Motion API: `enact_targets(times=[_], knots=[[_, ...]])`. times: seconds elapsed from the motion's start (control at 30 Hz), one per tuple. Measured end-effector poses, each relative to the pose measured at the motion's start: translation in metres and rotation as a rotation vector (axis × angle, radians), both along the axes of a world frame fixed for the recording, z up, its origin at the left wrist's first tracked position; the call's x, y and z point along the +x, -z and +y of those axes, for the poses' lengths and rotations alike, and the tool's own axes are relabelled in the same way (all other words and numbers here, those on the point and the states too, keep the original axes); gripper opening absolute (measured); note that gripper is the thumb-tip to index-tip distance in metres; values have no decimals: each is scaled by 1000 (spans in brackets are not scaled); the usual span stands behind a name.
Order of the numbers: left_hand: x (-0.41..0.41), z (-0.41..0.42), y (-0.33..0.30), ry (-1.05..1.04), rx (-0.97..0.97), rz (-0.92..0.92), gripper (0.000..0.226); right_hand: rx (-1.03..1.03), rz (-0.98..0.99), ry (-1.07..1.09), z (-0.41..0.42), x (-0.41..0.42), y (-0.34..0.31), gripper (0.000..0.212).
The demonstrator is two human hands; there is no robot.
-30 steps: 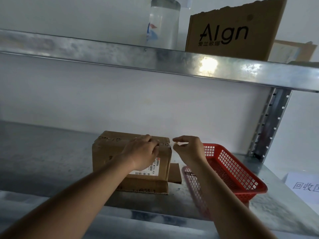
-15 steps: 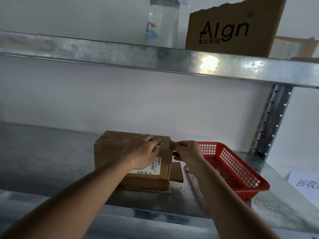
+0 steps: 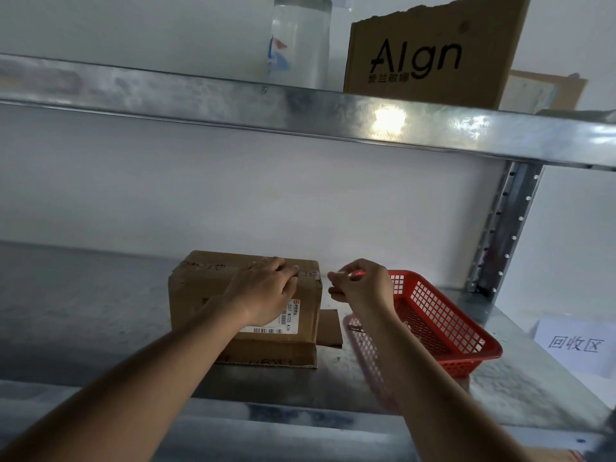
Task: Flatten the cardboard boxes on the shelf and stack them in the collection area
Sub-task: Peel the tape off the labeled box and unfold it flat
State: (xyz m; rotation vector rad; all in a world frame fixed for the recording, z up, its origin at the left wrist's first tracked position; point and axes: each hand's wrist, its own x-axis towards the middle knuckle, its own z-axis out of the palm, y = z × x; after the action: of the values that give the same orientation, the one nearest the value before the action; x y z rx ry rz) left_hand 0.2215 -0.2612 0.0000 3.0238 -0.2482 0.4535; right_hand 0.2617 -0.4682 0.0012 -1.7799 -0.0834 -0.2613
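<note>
A galvanised metal shelf point(image 3: 83, 315) runs beneath both hands, with an upper shelf point(image 3: 200, 101) high above them carrying a torn cardboard box printed "Algn" point(image 3: 433, 51) and, to its left, a clear plastic bottle point(image 3: 300, 41). Under the left hand point(image 3: 266, 291) sits the closed cardboard box point(image 3: 200, 295), a shipping label on its near face; that hand lies over the box's top front edge, fingers curled onto the taped seam and pressing it. The right hand point(image 3: 363, 285) hovers just right of the box's top corner, apart from it, thumb and fingertips drawn together in a pinch; whether they hold a bit of tape I cannot tell. A red plastic basket point(image 3: 450, 331) lies just beyond and below the right hand. Far right of it stands a paper sign point(image 3: 573, 345) with Chinese characters.
</note>
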Motion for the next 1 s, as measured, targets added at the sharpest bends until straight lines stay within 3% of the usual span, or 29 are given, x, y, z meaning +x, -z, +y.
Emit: enact_targets(times=[0.23, 0.5, 0.63, 0.8, 0.9, 1.0], knots=[[0, -15, -6, -16, -27, 62, 53, -230, -88, 44, -3, -10, -2, 38], [-4, -55, -8, -80, 5, 48, 50, -498, -178, 154, -45, -6, -3, 15], [-6, -74, -4, -88, -4, 32, 49, -630, -96, 221, -64, -4, 6, 11], [-9, -90, 0, -138, 4, -3, 49, -711, -22, 226, -89, -3, 14, 29], [-9, -95, 1, -157, 5, -13, 50, -765, -13, 199, -101, -2, 16, 13], [-10, -99, 2, -174, 10, -8, 52, -843, 18, 191, -108, 0, 18, 11]])
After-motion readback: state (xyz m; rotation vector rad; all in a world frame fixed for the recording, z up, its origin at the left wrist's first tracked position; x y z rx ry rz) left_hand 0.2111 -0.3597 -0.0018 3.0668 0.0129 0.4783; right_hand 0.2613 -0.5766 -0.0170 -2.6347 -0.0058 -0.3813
